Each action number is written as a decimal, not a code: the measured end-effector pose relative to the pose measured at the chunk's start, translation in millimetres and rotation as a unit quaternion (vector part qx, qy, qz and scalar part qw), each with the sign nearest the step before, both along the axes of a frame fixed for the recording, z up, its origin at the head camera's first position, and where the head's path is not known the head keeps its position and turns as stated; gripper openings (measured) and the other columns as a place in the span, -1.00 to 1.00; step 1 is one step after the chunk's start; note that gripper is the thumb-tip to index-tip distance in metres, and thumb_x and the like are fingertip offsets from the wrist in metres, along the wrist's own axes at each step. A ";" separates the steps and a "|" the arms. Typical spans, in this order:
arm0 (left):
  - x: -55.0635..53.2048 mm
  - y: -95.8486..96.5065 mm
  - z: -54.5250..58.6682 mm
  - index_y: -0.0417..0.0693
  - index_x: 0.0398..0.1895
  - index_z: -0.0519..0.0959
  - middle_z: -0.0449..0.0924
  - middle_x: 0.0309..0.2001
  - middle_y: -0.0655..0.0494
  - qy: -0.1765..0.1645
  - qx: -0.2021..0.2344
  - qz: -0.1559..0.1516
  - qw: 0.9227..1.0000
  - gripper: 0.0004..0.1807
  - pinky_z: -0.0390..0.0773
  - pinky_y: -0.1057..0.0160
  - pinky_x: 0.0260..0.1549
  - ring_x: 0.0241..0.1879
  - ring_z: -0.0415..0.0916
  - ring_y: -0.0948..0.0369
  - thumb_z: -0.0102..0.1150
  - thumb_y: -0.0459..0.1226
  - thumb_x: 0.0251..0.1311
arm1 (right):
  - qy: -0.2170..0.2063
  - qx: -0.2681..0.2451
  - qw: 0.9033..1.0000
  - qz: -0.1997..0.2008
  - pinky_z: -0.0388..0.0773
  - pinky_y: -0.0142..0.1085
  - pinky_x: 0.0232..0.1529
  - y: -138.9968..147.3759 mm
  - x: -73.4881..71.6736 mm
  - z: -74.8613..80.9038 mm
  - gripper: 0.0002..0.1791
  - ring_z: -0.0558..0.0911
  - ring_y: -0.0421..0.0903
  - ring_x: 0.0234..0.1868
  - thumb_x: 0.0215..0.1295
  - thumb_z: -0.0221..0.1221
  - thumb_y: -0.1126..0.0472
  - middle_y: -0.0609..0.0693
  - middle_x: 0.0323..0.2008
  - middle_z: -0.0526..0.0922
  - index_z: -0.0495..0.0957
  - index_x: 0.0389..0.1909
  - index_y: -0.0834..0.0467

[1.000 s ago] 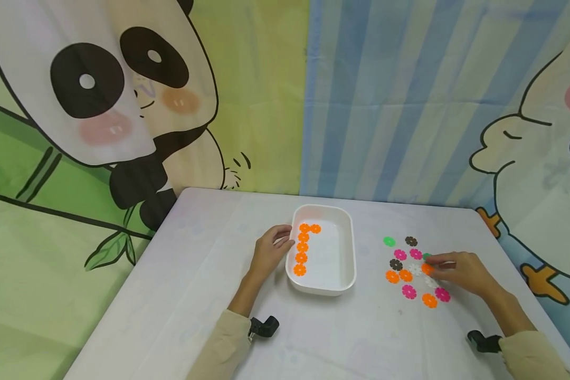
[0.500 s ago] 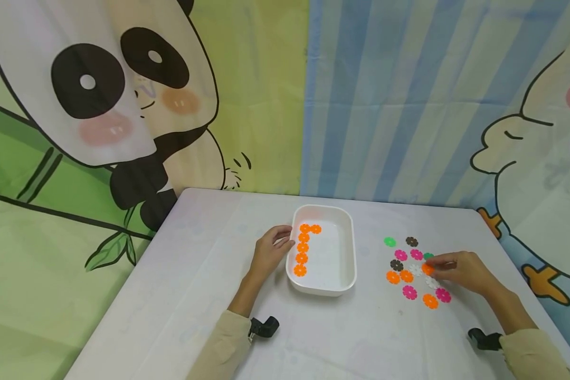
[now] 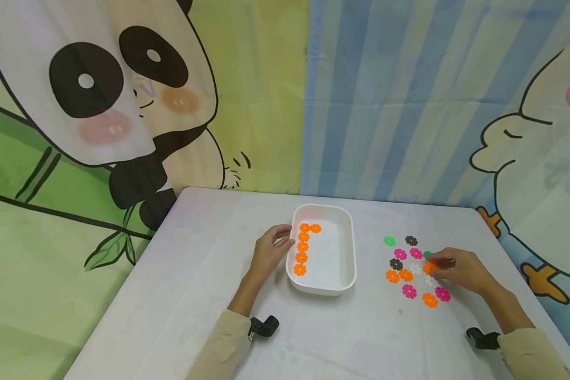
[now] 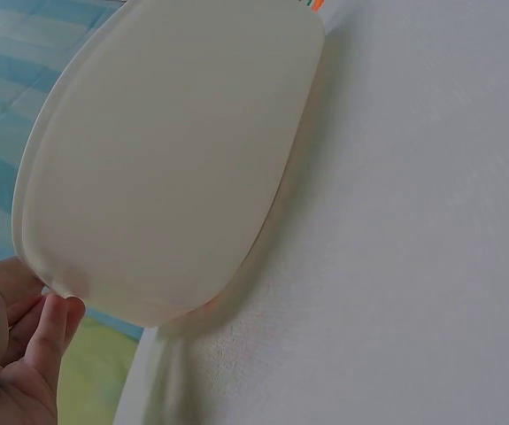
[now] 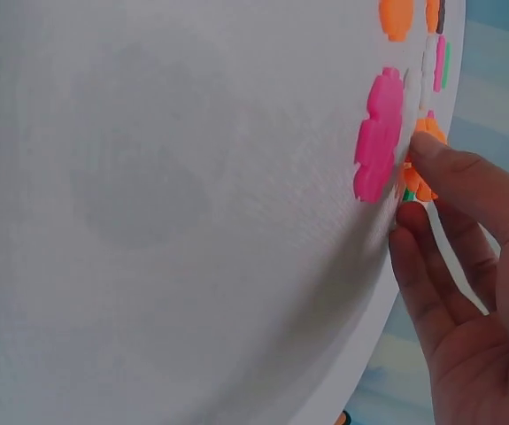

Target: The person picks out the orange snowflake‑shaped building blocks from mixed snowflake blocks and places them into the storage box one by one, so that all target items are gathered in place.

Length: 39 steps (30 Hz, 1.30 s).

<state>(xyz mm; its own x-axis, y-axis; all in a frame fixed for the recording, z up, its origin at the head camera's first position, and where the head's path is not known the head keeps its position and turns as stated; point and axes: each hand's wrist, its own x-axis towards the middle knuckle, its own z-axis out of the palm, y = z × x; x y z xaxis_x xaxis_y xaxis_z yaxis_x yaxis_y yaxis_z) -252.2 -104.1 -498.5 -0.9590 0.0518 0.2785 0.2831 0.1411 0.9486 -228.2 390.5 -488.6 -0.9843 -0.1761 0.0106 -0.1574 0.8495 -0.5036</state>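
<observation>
A white plastic tray (image 3: 330, 289) stands mid-table, with several orange flower-shaped discs (image 3: 301, 257) laid inside along its left side and one more beside the top of that line. My left hand (image 3: 269, 250) holds the tray's left edge; in the left wrist view its bent fingertips (image 4: 52, 310) meet the rim. To the right of the tray, my right hand (image 3: 463, 270) pinches an orange flower-shaped disc (image 3: 429, 268) between thumb and fingers. The right wrist view shows this disc (image 5: 427, 168) tilted up at the thumb tip, just past a pink disc (image 5: 379, 137).
Loose flower-shaped discs lie around the right hand: green (image 3: 389, 241), dark brown (image 3: 411, 240), pink (image 3: 409, 291), white (image 3: 431, 282) and orange (image 3: 429, 300). A printed curtain (image 3: 385, 100) hangs behind the white table (image 3: 171, 295).
My right hand has risen slightly, and the orange disc in its fingers has shifted a little to the right. The left hand and the tray stay in place.
</observation>
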 end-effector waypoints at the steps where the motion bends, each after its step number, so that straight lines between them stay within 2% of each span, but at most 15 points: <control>1: 0.1 0.0 -0.1 -0.23 0.07 0.54 0.57 0.07 -0.07 0.001 0.002 0.000 1.000 -0.62 0.57 0.33 0.04 0.11 0.55 0.01 0.31 -0.44 0.16 | 0.008 0.001 1.000 0.002 0.73 -0.21 -0.28 -0.5 0.2 0.2 -0.59 0.64 0.16 -0.14 0.04 0.45 0.21 0.15 -0.16 0.66 0.66 -0.05 0.22; 8: -0.4 -0.2 -0.9 -0.24 0.07 0.54 0.58 0.05 -0.03 0.005 0.003 0.000 1.000 -0.61 0.57 0.34 0.02 0.09 0.56 0.05 0.31 -0.45 0.16 | 0.064 -0.004 0.998 0.015 0.71 -0.34 -0.33 -1.2 3.1 -1.8 -0.66 0.65 0.11 -0.18 0.01 0.45 0.33 0.08 -0.22 0.65 0.67 -0.14 0.21; 15: -0.9 -0.2 -2.3 -0.22 0.06 0.55 0.58 0.04 0.00 0.008 0.001 0.000 1.000 -0.62 0.58 0.34 0.01 0.07 0.57 0.10 0.32 -0.44 0.16 | 0.109 0.018 0.994 0.014 0.72 -0.27 -0.39 0.3 7.7 1.8 -0.70 0.67 0.13 -0.24 -0.02 0.45 0.38 0.12 -0.23 0.67 0.70 -0.20 0.21; 20: -1.1 -0.5 -3.3 -0.21 0.06 0.55 0.59 0.04 0.00 0.009 0.005 -0.002 1.000 -0.62 0.57 0.33 0.02 0.07 0.57 0.09 0.32 -0.43 0.16 | 0.131 0.028 0.991 0.005 0.71 -0.32 -0.44 3.9 9.7 5.8 -0.71 0.67 0.16 -0.28 -0.03 0.44 0.41 0.16 -0.27 0.69 0.71 -0.21 0.23; 24: -0.5 -0.7 -2.7 -0.22 0.07 0.55 0.58 0.05 -0.01 0.007 0.006 -0.003 1.000 -0.62 0.57 0.33 0.03 0.08 0.57 0.07 0.32 -0.43 0.17 | 0.148 0.030 0.989 0.005 0.65 -0.50 -0.41 8.5 9.6 4.0 -0.70 0.67 0.16 -0.29 -0.04 0.45 0.42 0.16 -0.29 0.70 0.71 -0.21 0.26; 29: 0.7 -0.6 -2.0 -0.23 0.07 0.55 0.58 0.05 -0.01 0.005 0.001 -0.001 1.000 -0.63 0.58 0.31 0.03 0.08 0.57 0.07 0.32 -0.43 0.17 | 0.164 0.027 0.986 0.003 0.45 -0.75 -0.36 13.8 9.8 -1.2 -0.68 0.67 0.16 -0.29 -0.06 0.46 0.43 0.17 -0.29 0.71 0.71 -0.21 0.27; 32: 0.7 -0.9 -1.8 -0.21 0.06 0.56 0.59 0.05 0.00 0.007 -0.011 0.005 1.000 -0.63 0.57 0.32 0.03 0.07 0.57 0.11 0.33 -0.40 0.16 | 0.159 0.032 0.987 -0.003 0.57 -0.63 -0.37 15.9 9.7 -3.2 -0.66 0.67 0.18 -0.28 -0.04 0.45 0.42 0.21 -0.27 0.71 0.72 -0.16 0.26; 34: 0.6 -1.1 -1.6 -0.20 0.06 0.56 0.60 0.05 0.01 0.009 -0.016 0.007 1.000 -0.63 0.57 0.33 0.03 0.06 0.57 0.11 0.34 -0.38 0.16 | 0.148 0.038 0.988 -0.008 0.69 -0.42 -0.39 17.0 9.8 -4.1 -0.66 0.66 0.21 -0.28 -0.02 0.44 0.40 0.23 -0.25 0.70 0.71 -0.14 0.25; 37: -0.6 -1.2 -2.2 -0.21 0.06 0.56 0.60 0.05 -0.02 0.011 -0.016 0.004 1.000 -0.62 0.57 0.32 0.03 0.06 0.57 0.09 0.34 -0.38 0.16 | 0.132 0.047 0.990 -0.016 0.72 -0.18 -0.42 17.7 10.7 -5.3 -0.65 0.65 0.23 -0.27 0.01 0.43 0.39 0.25 -0.24 0.68 0.70 -0.10 0.25; 39: -1.2 -1.2 -2.8 -0.21 0.06 0.56 0.60 0.05 -0.02 0.011 -0.014 0.004 1.000 -0.63 0.57 0.32 0.03 0.06 0.58 0.09 0.34 -0.39 0.16 | 0.127 0.051 0.990 -0.017 0.72 -0.15 -0.43 17.9 11.4 -5.7 -0.64 0.65 0.25 -0.26 0.03 0.42 0.40 0.25 -0.23 0.67 0.70 -0.08 0.24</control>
